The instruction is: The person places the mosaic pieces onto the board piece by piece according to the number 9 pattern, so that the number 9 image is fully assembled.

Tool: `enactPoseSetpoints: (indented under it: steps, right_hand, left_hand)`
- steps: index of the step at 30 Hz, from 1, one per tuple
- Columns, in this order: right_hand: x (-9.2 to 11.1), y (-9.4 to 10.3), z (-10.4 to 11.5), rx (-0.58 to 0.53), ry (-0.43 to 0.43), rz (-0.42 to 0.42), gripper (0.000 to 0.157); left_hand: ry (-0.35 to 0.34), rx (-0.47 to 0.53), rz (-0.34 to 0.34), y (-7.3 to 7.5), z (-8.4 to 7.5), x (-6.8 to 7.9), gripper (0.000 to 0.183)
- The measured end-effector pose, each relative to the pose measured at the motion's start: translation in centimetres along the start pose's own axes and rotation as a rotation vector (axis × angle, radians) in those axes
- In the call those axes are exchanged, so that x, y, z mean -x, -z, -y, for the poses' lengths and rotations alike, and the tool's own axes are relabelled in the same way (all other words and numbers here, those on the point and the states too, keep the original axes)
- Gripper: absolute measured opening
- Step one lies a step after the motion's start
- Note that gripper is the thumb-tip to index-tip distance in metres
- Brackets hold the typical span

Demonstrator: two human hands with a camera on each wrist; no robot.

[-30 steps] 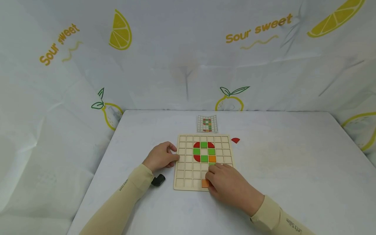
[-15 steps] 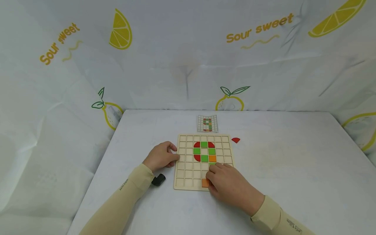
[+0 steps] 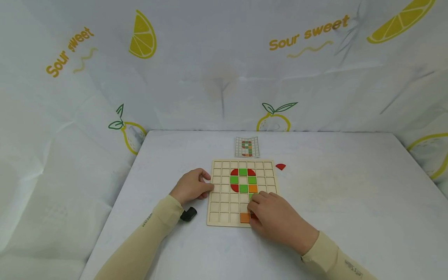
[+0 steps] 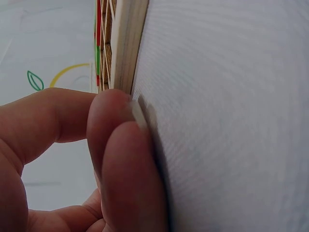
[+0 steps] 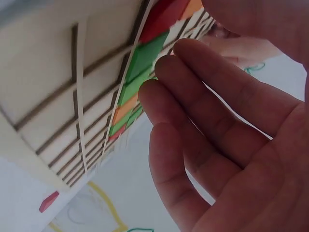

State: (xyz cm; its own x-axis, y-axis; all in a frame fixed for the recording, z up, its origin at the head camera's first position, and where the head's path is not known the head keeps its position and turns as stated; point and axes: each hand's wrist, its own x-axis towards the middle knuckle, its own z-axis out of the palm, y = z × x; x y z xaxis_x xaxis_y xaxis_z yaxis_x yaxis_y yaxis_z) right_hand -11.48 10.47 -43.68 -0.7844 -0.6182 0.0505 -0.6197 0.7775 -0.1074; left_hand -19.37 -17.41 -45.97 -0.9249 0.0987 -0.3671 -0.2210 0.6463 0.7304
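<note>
A wooden grid board [image 3: 224, 197] lies on the table, with green squares, orange squares and red rounded pieces set in its cells. My left hand [image 3: 191, 186] rests at the board's left edge, thumb and fingertips right at the rim. Over the lower right part of the board is my right hand [image 3: 278, 217], partly covering a green square. In the right wrist view its fingers [image 5: 212, 111] are gently bent and hold nothing. Beside the fingertips, a red tile [image 5: 164, 19] sits in a cell between an orange square [image 3: 245, 217] and the board's right-hand cells.
A loose red quarter-circle piece [image 3: 280, 167] lies on the table just right of the board's top corner. Behind the board is a creased pattern card [image 3: 246, 147] with a small coloured grid. A small black object [image 3: 189, 214] is by my left wrist.
My right hand has shifted slightly to the right, uncovering more of the orange square and part of the dark red tile beside it. The left hand stays where it was.
</note>
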Motion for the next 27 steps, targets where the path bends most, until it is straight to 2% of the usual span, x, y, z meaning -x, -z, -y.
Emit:
enactPoseSetpoints:
  steps: [6,9,15,20,27]
  right_hand:
    - [-0.4,1.2,-2.8,-0.049,-0.101,-0.029,0.018]
    - [-0.6,1.5,-5.2,-0.082,-0.198,-0.043,0.021]
    - [-0.8,1.3,-10.3,-0.111,-0.393,-0.009,0.028]
    - [-1.7,0.4,-12.9,-0.16,-0.439,0.023,0.025]
    - [-2.8,0.5,-14.5,-0.209,-0.498,0.032,0.03]
  left_hand:
    - [0.01,0.002,-0.006,0.1,-0.4,-0.2,0.028]
    - [0.007,0.001,-0.006,0.0,-0.4,-0.3,0.028]
    - [0.01,-0.014,-0.01,-0.1,-0.2,-0.4,0.028]
    - [0.021,-0.021,-0.018,-0.2,0.1,0.0,0.028]
    - [0.016,-0.003,-0.017,-0.4,0.0,0.1,0.027]
